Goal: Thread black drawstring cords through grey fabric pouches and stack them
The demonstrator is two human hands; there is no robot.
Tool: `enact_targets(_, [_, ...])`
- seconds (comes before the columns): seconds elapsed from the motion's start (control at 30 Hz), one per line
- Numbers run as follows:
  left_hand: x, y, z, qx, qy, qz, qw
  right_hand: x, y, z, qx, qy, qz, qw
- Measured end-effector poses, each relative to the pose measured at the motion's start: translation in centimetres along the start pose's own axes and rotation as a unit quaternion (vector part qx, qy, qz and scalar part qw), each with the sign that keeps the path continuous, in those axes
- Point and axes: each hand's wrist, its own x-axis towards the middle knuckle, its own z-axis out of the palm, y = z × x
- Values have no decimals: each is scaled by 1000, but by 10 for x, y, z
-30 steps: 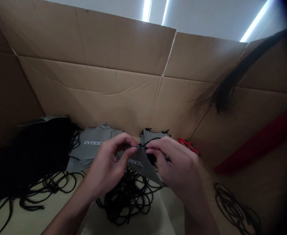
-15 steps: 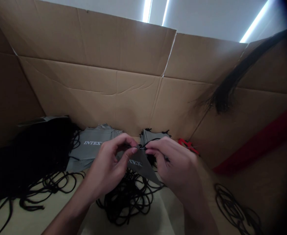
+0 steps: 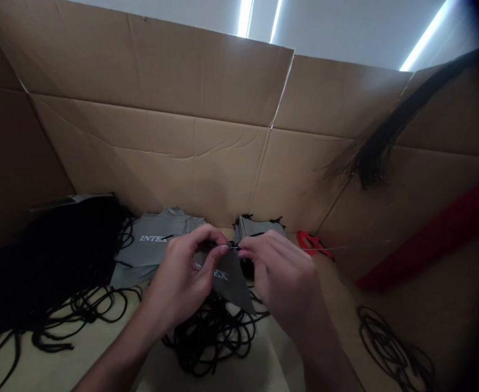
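Observation:
Thumb and forefinger of my left hand (image 3: 188, 272) pinch the top edge of a grey sheet with white INTEX lettering (image 3: 234, 283), which hangs down at a slant. Close beside it, my right hand (image 3: 286, 275) is closed with its fingertips on a thin, shiny, metal-looking piece (image 3: 234, 248) at the sheet's top corner. Black cord shows around that corner; how it runs through is too small to tell. A thin pale line (image 3: 329, 249) sticks out to the right behind my right hand. Beneath the sheet lies a tangle of black cord (image 3: 218, 343).
A pile of grey INTEX sheets (image 3: 147, 226) lies left, beside a big black heap (image 3: 55, 239) with trailing cords. Behind my hands is a smaller stack with cord knots (image 3: 259, 225). Red-handled scissors (image 3: 307, 239) and coiled cord (image 3: 386, 348) are right. Cardboard walls (image 3: 161, 130) enclose the table.
The grey sheet has swung slightly left and lower. My right hand has shifted a little left, closer to the left fingertips, and the thin pale line now shows behind it.

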Motion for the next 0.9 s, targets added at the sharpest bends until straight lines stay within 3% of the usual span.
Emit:
enact_targets(0.27, [1, -2, 1, -11, 13, 5, 1000, -3, -5, 10, -6, -23, 21, 999])
enact_targets(0.47, [2, -1, -3, -15, 13, -6, 1000, 0, -2, 6, 48, -52, 54, 996])
enact_targets(0.7, [1, -1, -5, 8, 10, 3, 1000, -1, -2, 4, 20, -75, 86, 993])
enact_targets(0.9, [0, 1, -7, 33, -7, -35, 999, -2, -3, 22, -14, -4, 28, 1000])
